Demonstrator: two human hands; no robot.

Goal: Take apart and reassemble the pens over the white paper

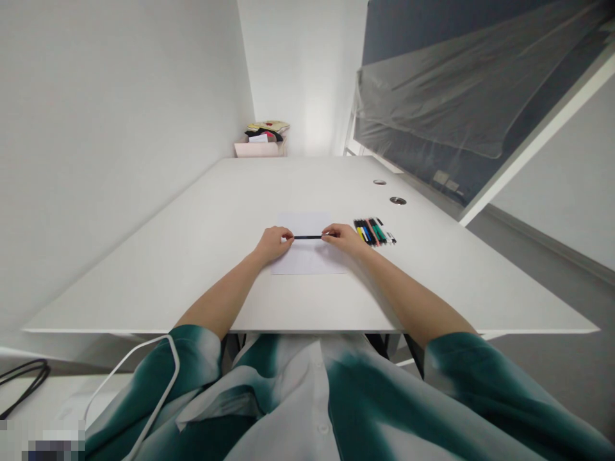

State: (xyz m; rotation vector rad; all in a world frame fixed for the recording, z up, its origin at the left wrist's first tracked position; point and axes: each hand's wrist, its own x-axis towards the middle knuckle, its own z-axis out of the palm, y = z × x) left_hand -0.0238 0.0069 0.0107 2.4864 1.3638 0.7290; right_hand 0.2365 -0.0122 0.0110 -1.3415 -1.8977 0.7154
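A thin black pen point(307, 237) is held level between both hands above a white sheet of paper point(307, 259) on the white table point(192, 256). My left hand point(273, 243) pinches the pen's left end with closed fingers. My right hand point(342, 238) pinches the right end in the same way. Both wrists rest near the sheet. Several coloured markers point(372, 232) lie side by side just right of my right hand.
Two round cable holes point(398, 200) sit in the table at the back right. A pink box with clutter point(262, 144) stands beyond the far edge. A white wall runs along the left, a dark covered panel along the right. Cables lie on the floor at lower left point(24, 378).
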